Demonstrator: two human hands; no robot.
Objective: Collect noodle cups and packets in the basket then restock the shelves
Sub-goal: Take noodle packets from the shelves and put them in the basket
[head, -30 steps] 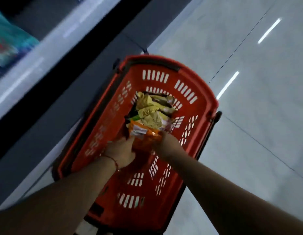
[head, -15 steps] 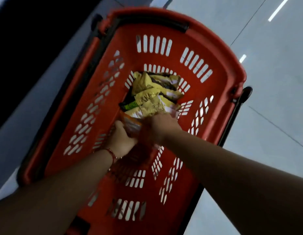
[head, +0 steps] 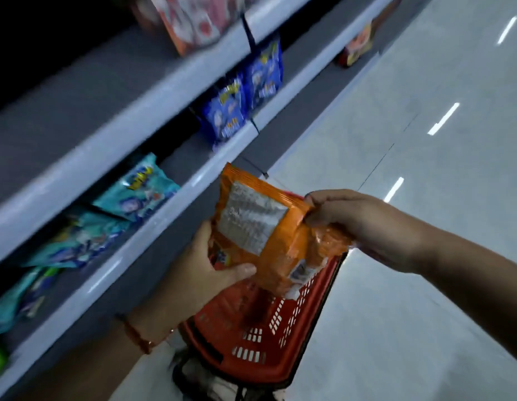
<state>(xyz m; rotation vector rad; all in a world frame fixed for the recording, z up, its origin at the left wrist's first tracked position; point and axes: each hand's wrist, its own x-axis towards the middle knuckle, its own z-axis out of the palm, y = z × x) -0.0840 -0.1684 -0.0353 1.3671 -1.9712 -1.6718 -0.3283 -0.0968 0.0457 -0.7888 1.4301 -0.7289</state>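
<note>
Two hands, left hand (head: 205, 273), right hand (head: 364, 224), orange packet (head: 268, 235), red basket (head: 251, 351)

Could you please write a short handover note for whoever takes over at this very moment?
Left hand: grip on the lower edge of the orange noodle packet.
Right hand: pinching the packet's right edge.
The packet is held up above the red basket, beside the shelves.
Done: packet lifted out of the basket.
Left: place it on a shelf; basket contents are hidden, so check for more stock.

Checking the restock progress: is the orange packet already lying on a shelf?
No, the orange packet is held above the red basket by the left hand and right hand.
</note>
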